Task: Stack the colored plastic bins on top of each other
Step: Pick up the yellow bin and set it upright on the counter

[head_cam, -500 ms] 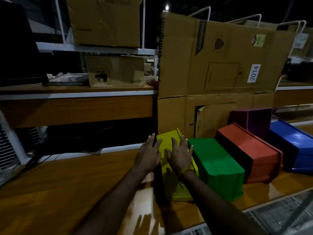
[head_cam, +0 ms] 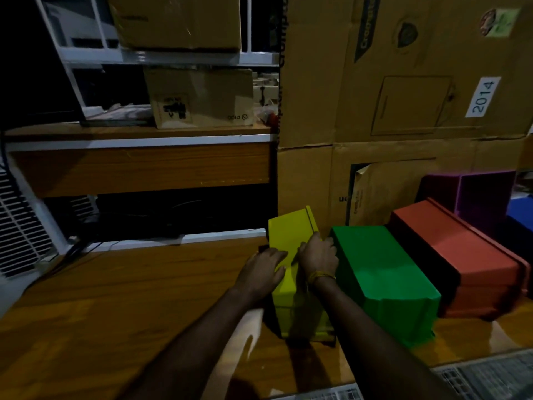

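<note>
A yellow bin [head_cam: 290,238] lies upside down on the wooden table [head_cam: 115,298], leftmost in a row of overturned bins. My left hand [head_cam: 264,271] grips its left side and my right hand [head_cam: 318,255] grips its right side, next to the green bin [head_cam: 380,272]. Its far end looks tilted up. Right of the green one sit a red bin [head_cam: 458,249], a purple bin [head_cam: 484,194] behind it, and a blue bin [head_cam: 522,215] at the frame's right edge.
Tall cardboard boxes [head_cam: 403,96] stand right behind the bins. A wooden shelf [head_cam: 138,166] with a small box [head_cam: 202,96] is at the back left. A white grille [head_cam: 20,226] is at the left, and a grating [head_cam: 484,373] borders the table's near right edge.
Both hands have gone from resting flat on top of the yellow bin to gripping its sides, and the bin's far end has tipped upward. The view has closed in.
</note>
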`<action>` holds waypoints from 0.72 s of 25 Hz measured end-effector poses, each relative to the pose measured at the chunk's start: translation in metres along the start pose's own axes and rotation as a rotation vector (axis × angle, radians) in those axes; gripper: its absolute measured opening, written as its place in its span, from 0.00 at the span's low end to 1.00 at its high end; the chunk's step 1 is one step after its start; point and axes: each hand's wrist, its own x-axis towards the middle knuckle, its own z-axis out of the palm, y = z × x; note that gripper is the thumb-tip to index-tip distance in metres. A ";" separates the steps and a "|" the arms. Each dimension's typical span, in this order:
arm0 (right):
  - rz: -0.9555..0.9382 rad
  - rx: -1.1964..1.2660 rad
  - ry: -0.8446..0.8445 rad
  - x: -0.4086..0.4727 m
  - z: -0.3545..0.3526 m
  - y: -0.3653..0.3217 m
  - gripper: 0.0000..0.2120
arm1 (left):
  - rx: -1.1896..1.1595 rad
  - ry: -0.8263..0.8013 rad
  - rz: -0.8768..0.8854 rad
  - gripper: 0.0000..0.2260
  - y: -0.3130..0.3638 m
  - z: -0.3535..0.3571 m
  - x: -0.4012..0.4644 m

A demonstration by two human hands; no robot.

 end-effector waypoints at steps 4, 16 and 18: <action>0.007 0.062 0.016 -0.010 0.003 -0.014 0.16 | -0.015 0.034 -0.025 0.20 -0.017 -0.010 -0.008; -0.381 -0.006 -0.120 -0.062 0.033 -0.102 0.12 | 0.042 0.215 -0.199 0.26 -0.127 -0.071 -0.067; -0.422 0.010 -0.147 -0.068 0.039 -0.116 0.10 | 0.020 0.244 -0.227 0.22 -0.151 -0.086 -0.079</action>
